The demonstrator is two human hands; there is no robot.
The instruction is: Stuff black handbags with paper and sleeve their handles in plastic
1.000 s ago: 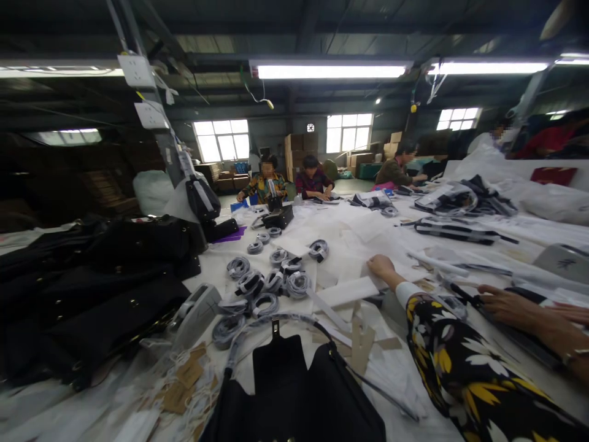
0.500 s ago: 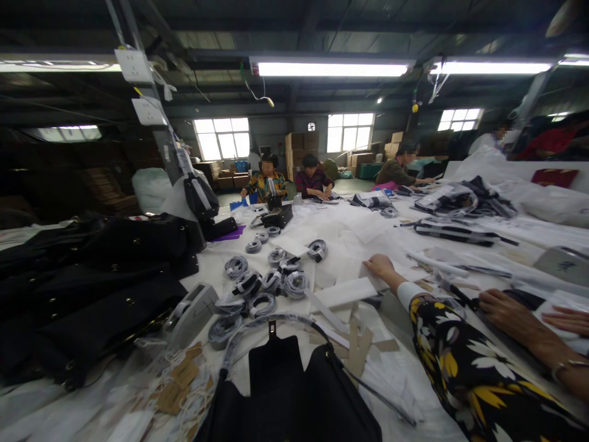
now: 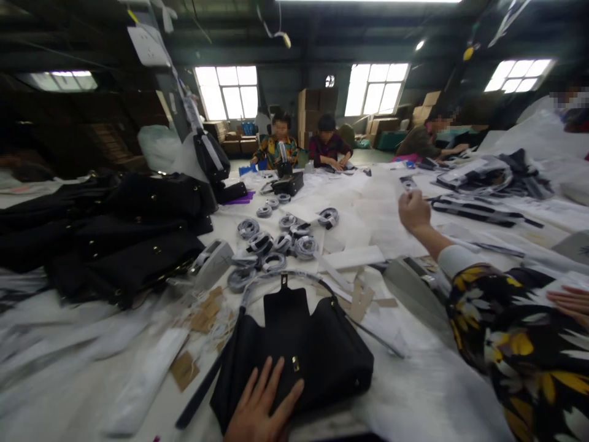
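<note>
A black handbag (image 3: 322, 350) lies on the worktable in front of me, its flap raised and a gold-coloured clasp (image 3: 295, 363) on its front. Flat on its lower left front rests my left hand (image 3: 260, 405), fingers spread, gripping nothing. The wrapped strap (image 3: 294, 274) arches behind the bag. To the right, my right hand (image 3: 414, 212), below a floral sleeve, is raised above the table with its fingers closed. A small pale, see-through piece (image 3: 407, 182) sticks up from its fingertips; what it is, I cannot make out.
Several wrapped strap coils (image 3: 306, 247) lie beyond the bag. Black bags (image 3: 138, 227) are piled left, near a grey dispenser-like block (image 3: 211, 264); a similar block (image 3: 416, 288) stands right. Brown tags (image 3: 207, 310) lie left. A co-worker's hand (image 3: 570, 301) is at far right.
My left hand has come into view onto the bag. My right hand has risen from the table, now with a small pale piece at its fingertips. The view has tilted down.
</note>
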